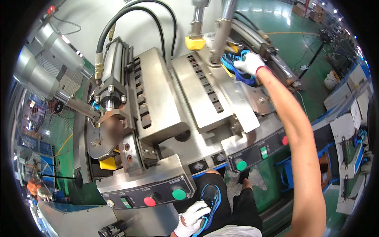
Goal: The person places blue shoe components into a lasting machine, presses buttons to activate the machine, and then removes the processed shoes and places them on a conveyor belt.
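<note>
My left hand (192, 218), in a white knit glove, is low in the view over my lap. Its fingers close on the side of a black shoe upper with bright blue edging (213, 197), which rests on my thigh. Far to the right, my right hand (251, 64), gloved too, reaches to the right station of a steel press machine (158, 100). Its fingers are closed on a second blue and black shoe upper (244, 77), beside a metal post (221, 39); the glove hides part of this upper.
Green buttons (179, 194) and a red button (149, 201) sit on the machine's front panels. Yellow pads (195, 42) hang near the posts. Black hoses (130, 12) arch above a cylinder (114, 63). A fan (43, 114) stands at left, and a blue crate (286, 173) lies at lower right.
</note>
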The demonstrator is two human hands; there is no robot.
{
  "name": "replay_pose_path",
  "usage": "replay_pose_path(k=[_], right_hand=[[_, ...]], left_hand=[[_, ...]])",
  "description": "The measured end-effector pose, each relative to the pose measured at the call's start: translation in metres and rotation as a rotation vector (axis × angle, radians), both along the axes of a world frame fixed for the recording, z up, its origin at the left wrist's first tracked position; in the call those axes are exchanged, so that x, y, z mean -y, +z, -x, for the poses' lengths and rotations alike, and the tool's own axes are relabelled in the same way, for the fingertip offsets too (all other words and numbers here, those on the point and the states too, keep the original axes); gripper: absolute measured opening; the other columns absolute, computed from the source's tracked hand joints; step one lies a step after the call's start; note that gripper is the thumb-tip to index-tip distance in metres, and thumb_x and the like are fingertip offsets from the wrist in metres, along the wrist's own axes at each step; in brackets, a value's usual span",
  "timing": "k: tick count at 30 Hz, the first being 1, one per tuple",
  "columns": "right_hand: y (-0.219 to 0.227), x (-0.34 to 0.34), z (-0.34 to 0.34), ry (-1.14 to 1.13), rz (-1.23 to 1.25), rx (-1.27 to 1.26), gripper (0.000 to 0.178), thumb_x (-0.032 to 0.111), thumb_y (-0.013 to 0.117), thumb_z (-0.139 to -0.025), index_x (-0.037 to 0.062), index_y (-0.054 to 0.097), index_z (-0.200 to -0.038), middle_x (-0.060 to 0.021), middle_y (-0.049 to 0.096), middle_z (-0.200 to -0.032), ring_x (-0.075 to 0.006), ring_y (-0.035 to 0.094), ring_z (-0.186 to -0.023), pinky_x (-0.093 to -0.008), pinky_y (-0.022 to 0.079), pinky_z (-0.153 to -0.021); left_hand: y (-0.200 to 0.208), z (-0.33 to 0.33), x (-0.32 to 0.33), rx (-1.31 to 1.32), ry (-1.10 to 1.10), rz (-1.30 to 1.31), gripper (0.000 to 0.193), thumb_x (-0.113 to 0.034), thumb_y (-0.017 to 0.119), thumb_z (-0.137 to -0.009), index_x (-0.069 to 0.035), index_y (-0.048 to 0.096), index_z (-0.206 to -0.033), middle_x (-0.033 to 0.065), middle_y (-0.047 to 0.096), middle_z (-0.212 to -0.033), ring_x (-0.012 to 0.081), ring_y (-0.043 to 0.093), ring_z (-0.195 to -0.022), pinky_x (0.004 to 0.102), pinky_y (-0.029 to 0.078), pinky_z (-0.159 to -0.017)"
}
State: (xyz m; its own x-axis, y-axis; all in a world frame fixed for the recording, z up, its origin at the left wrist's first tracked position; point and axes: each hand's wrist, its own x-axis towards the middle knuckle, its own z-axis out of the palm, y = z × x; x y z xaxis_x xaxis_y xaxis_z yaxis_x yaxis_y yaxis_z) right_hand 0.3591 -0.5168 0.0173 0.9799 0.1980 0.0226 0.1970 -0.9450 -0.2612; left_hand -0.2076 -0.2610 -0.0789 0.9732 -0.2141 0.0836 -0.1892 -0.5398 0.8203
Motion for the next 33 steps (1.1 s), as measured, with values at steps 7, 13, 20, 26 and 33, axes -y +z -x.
replay_pose_path(k=[7, 13, 20, 26, 33], right_hand=[[-0.028, -0.014, -0.007, 0.035, -0.039, 0.069, 0.066, 0.059, 0.068, -0.081, 0.0002, 0.075, -0.111, -0.0277, 0.072, -0.115, -0.0391, 0.071, -0.108, -0.0457, 0.056, -0.092], [-0.009, -0.018, 0.075, -0.067, -0.155, 0.329, 0.078, 0.049, 0.066, -0.092, -0.0093, 0.053, -0.143, -0.0327, 0.067, -0.126, -0.0431, 0.066, -0.116, -0.0463, 0.052, -0.101], [-0.041, -0.038, 0.369, 0.484, -0.591, 0.38, 0.082, 0.038, 0.08, -0.088, -0.0056, 0.047, -0.149, -0.0317, 0.043, -0.157, -0.0485, 0.04, -0.148, -0.0511, 0.033, -0.124], [-0.122, -0.024, 0.387, 0.226, -0.187, 0.258, 0.088, 0.049, 0.066, -0.095, -0.003, 0.034, -0.158, -0.0312, 0.029, -0.165, -0.0483, 0.023, -0.155, -0.0566, 0.014, -0.128], [-0.082, 0.081, 0.57, 0.055, -0.75, -0.014, 0.1, 0.048, 0.073, -0.092, -0.0044, 0.025, -0.162, -0.0296, 0.025, -0.167, -0.043, 0.026, -0.157, -0.0472, 0.024, -0.128]], left_hand=[[-0.007, -0.016, -0.006, -0.056, -0.034, 0.059, 0.045, 0.004, 0.065, -0.077, -0.011, 0.074, -0.119, 0.0158, 0.067, -0.127, 0.0383, 0.062, -0.125, 0.0461, 0.051, -0.107], [-0.002, -0.014, -0.005, -0.095, 0.002, 0.079, 0.037, 0.0, 0.064, -0.086, -0.011, 0.076, -0.119, 0.0169, 0.068, -0.132, 0.0364, 0.062, -0.127, 0.0436, 0.049, -0.11], [-0.016, 0.005, 0.008, 0.068, 0.037, 0.095, 0.035, 0.0, 0.061, -0.091, -0.007, 0.071, -0.124, 0.0167, 0.069, -0.128, 0.0351, 0.064, -0.123, 0.0433, 0.049, -0.109], [-0.027, 0.001, 0.03, 0.053, 0.034, 0.193, 0.038, 0.008, 0.062, -0.084, -0.004, 0.069, -0.119, 0.0166, 0.066, -0.124, 0.0343, 0.064, -0.12, 0.0417, 0.049, -0.108], [0.007, -0.014, 0.104, 0.139, 0.075, 0.157, 0.033, 0.009, 0.063, -0.088, -0.002, 0.068, -0.119, 0.0158, 0.069, -0.121, 0.0318, 0.065, -0.119, 0.0402, 0.048, -0.109]])
